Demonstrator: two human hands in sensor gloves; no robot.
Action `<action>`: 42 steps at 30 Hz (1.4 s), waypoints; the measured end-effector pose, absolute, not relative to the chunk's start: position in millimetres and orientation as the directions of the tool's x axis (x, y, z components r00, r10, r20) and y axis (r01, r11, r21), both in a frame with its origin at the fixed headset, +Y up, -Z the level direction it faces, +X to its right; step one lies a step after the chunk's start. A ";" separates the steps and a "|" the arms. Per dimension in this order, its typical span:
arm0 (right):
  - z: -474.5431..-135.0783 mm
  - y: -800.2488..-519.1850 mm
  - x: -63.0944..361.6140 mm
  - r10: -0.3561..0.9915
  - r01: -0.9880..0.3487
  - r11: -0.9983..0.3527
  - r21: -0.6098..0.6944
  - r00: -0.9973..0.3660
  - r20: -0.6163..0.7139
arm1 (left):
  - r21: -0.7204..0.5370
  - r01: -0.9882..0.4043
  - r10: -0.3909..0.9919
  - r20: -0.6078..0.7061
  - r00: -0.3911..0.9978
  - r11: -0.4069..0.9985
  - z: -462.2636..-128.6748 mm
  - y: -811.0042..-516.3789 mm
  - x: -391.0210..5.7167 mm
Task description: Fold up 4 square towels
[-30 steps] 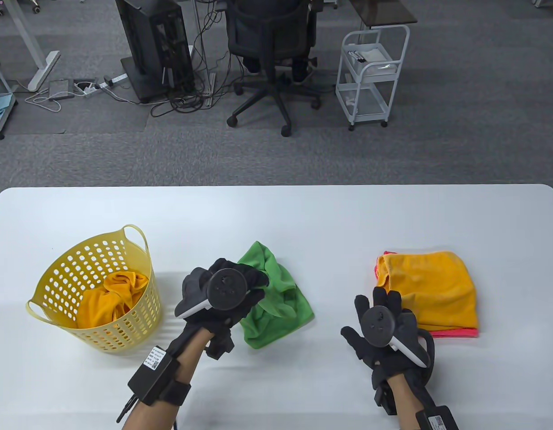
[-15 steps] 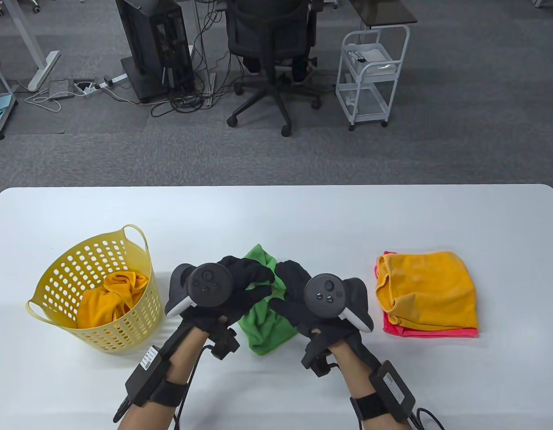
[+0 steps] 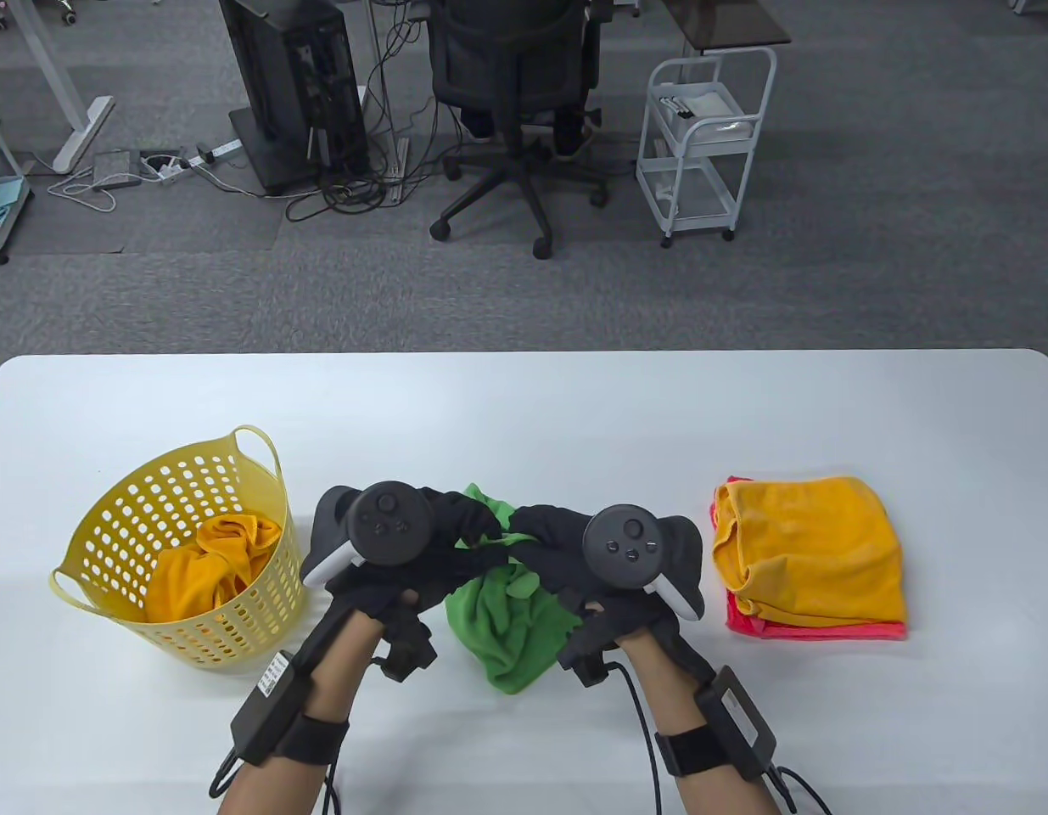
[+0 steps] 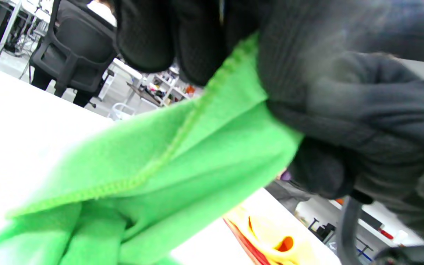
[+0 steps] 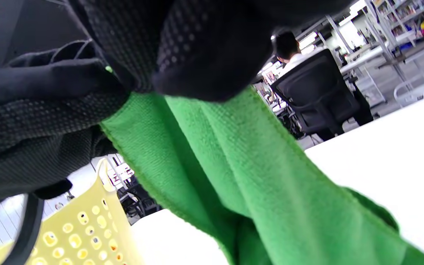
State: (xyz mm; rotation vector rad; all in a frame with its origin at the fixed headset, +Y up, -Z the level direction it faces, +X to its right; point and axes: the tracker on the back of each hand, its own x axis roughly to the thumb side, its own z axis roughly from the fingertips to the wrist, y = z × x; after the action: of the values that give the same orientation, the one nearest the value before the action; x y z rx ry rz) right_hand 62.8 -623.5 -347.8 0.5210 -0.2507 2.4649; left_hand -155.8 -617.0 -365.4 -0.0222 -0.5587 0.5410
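both hands, left hand and right hand, grip the crumpled green microfibre towel at its top edge, fingers closed on it, just right of the yellow perforated plastic basket.

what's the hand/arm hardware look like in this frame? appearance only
Both the left hand and right hand wear black gloves; the wrist views show a dotted grip texture. A round dark grey tracker with small buttons and a white-edged grip sits on the back of each. Forearms are bare, each with a black strap holding a black box; the left box has a white label. Black cables trail from both wrists.
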 end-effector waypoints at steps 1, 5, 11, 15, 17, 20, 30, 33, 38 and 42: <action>-346.8 -623.2 63.0 0.513 -0.589 -0.806 -0.058 -0.745 0.425 | -0.127 -0.490 0.484 0.492 0.724 0.862 -364.4 -615.1 -157.4; -345.6 -628.1 59.5 0.575 -0.628 -0.778 0.023 -0.697 0.428 | 0.024 -0.521 0.448 0.479 0.755 0.853 -358.8 -606.8 -163.6; -345.1 -635.7 55.9 0.598 -0.606 -0.785 0.129 -0.689 0.409 | 0.188 -0.561 0.435 0.453 0.778 0.806 -351.9 -597.2 -173.1; -343.3 -639.4 62.0 0.593 -0.580 -0.798 0.167 -0.702 0.396 | 0.226 -0.593 0.471 0.421 0.775 0.773 -352.5 -592.0 -186.3; -341.5 -641.8 65.1 0.575 -0.558 -0.812 0.170 -0.718 0.392 | 0.241 -0.617 0.497 0.410 0.765 0.749 -352.1 -590.3 -191.6; -337.7 -648.6 67.7 0.517 -0.499 -0.852 0.157 -0.758 0.398 | 0.269 -0.625 0.508 0.396 0.765 0.732 -351.2 -586.5 -198.2; -332.0 -676.0 81.2 0.346 -0.332 -0.938 0.105 -0.862 0.370 | 0.355 -0.657 0.545 0.372 0.752 0.665 -345.8 -575.7 -219.0; -334.4 -682.4 89.9 0.327 -0.310 -0.945 0.105 -0.880 0.344 | 0.368 -0.668 0.559 0.366 0.744 0.647 -344.1 -572.1 -226.7; -337.0 -687.2 101.3 0.301 -0.282 -0.953 0.107 -0.902 0.309 | 0.395 -0.669 0.584 0.327 0.743 0.629 -345.4 -571.2 -243.8; -339.0 -688.4 114.0 0.296 -0.272 -0.955 0.122 -0.912 0.284 | 0.432 -0.663 0.603 0.287 0.744 0.612 -344.7 -570.5 -259.1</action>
State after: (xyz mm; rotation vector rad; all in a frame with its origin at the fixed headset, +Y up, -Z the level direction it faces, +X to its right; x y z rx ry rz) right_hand 114.0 -688.4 -339.0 0.4355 0.1146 2.8140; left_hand -259.1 -570.5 -344.7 0.5454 -0.1164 0.7320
